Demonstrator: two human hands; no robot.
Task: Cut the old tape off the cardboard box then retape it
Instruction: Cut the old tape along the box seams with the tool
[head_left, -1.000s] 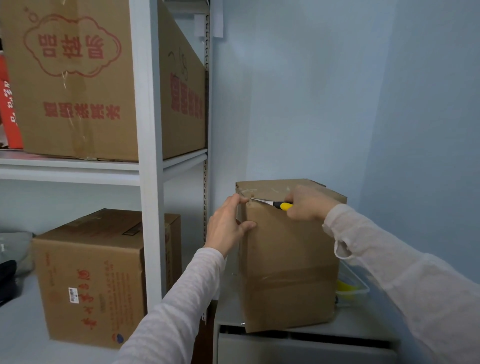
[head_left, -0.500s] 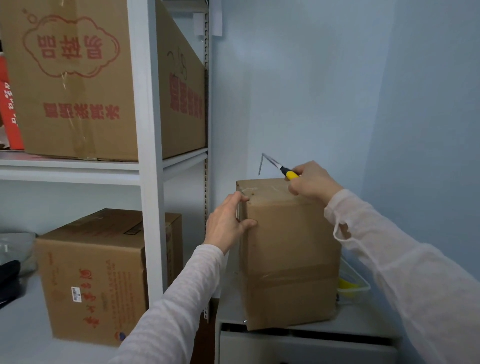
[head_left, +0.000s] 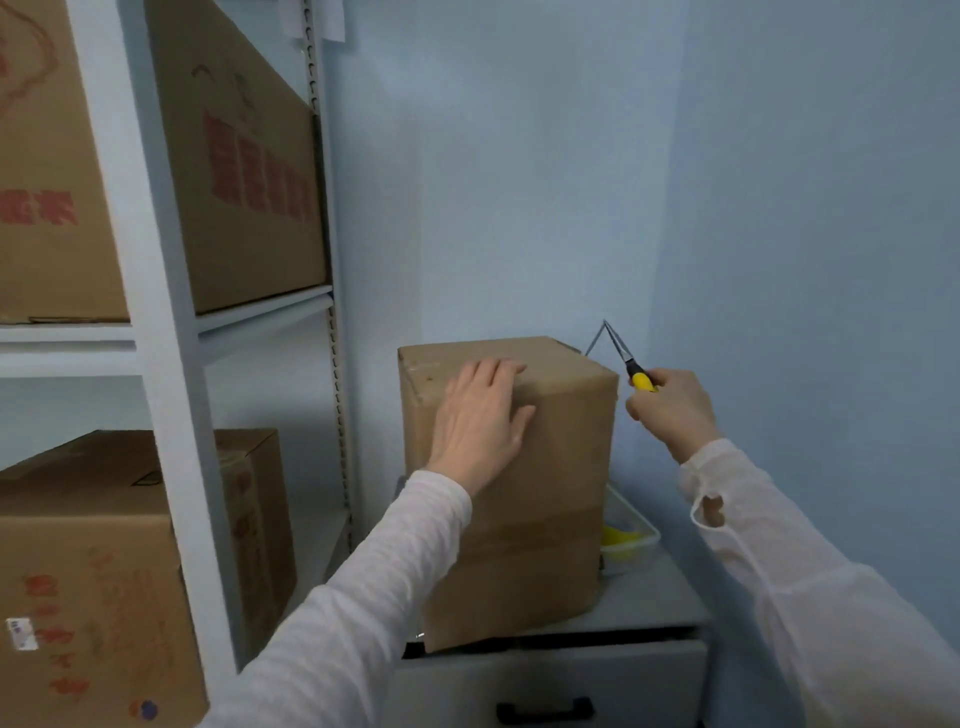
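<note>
Your left hand (head_left: 480, 415) lies flat, fingers straight, on the stiff cardboard box (head_left: 519, 493); your right hand (head_left: 670, 410) grips the knife (head_left: 631, 366). Steady it at its corners.

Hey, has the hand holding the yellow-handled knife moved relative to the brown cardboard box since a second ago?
Yes. The right hand gripping the yellow-handled knife has swung rightward off the top front edge of the brown cardboard box, past its right corner.
</note>
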